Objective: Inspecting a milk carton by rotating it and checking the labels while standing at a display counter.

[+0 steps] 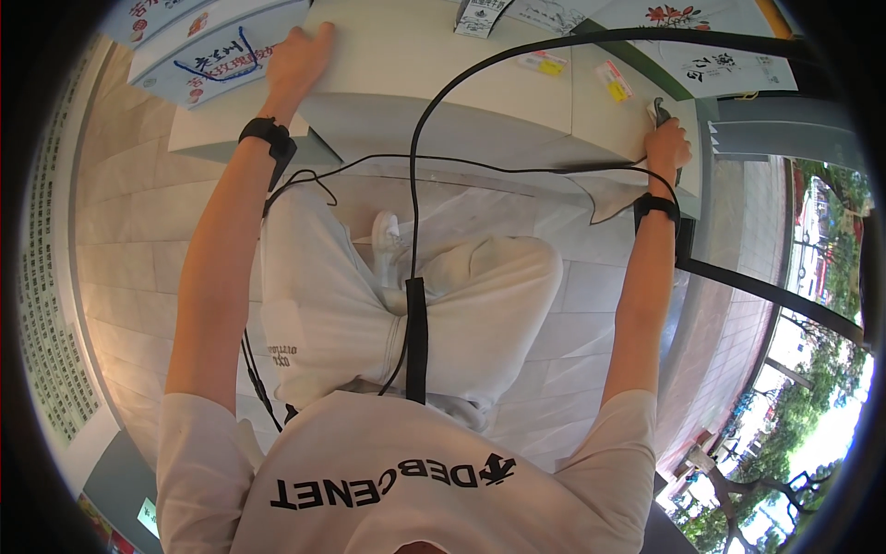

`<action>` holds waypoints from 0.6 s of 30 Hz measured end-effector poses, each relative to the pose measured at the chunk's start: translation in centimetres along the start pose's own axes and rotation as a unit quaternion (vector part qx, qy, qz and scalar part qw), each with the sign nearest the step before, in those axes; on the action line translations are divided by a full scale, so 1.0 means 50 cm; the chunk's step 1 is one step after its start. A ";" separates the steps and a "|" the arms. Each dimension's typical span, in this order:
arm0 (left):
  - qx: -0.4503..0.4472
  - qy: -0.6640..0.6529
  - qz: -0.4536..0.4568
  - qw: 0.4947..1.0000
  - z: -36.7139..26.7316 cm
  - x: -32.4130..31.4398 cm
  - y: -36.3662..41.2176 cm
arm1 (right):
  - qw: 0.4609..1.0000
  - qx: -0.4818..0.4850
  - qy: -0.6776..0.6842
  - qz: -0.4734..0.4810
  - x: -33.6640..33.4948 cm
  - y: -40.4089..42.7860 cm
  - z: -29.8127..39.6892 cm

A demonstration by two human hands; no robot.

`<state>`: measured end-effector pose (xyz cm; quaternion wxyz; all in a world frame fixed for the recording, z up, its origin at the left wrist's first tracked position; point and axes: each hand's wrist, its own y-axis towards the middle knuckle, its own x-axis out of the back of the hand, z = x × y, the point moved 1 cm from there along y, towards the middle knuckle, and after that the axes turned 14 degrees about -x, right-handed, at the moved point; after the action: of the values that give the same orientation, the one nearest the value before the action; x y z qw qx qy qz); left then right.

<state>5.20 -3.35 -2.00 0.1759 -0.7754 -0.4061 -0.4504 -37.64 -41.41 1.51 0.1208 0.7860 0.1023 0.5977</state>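
Observation:
My left hand (pixel 299 61) rests at the left part of a white display shelf (pixel 443 62), beside a light-blue paper gift bag (pixel 201 73) with a blue cord handle. Its thumb and fingers look spread; whether it touches the bag is unclear. At the shelf's right end, my right hand (pixel 668 147) is closed on a grey cloth (pixel 662 111), part of which pokes out above the fingers. Two price tags (pixel 547 64) with yellow and red print lie on the shelf between the hands.
Printed boxes or bags (pixel 734 69) stand at the back right, near a small printed packet (pixel 480 17). A black cable (pixel 415 138) crosses the view and the shelf's front. Glass with a black frame (pixel 775 294) is on the right. My legs are folded below the shelf.

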 end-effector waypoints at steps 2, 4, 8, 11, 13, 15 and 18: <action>0.005 -0.005 0.006 1.000 -0.002 0.001 -0.001 | 1.000 -0.005 0.001 0.000 0.001 -0.001 0.001; 0.004 -0.011 0.007 1.000 -0.004 0.002 -0.001 | 1.000 -0.006 0.001 0.000 0.004 0.000 -0.001; -0.004 -0.010 -0.020 1.000 0.006 0.003 -0.003 | 1.000 0.002 0.000 -0.005 0.006 -0.010 0.008; -0.006 -0.011 -0.028 1.000 0.003 0.002 -0.001 | 1.000 0.000 0.000 -0.007 0.005 -0.011 0.005; -0.002 -0.023 -0.022 1.000 -0.003 0.000 0.000 | 1.000 0.002 -0.010 -0.013 0.002 -0.013 0.000; 0.000 -0.026 -0.026 0.999 -0.002 0.001 -0.002 | 1.000 0.004 -0.018 -0.017 0.003 -0.014 0.001; -0.001 -0.027 -0.034 0.999 -0.003 -0.001 -0.006 | 1.000 0.009 -0.012 -0.011 0.006 -0.017 0.002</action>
<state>4.86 -3.30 -2.02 0.1487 -0.7730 -0.4362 -0.4359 -37.46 -40.53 1.48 0.1211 0.7928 0.1148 0.5862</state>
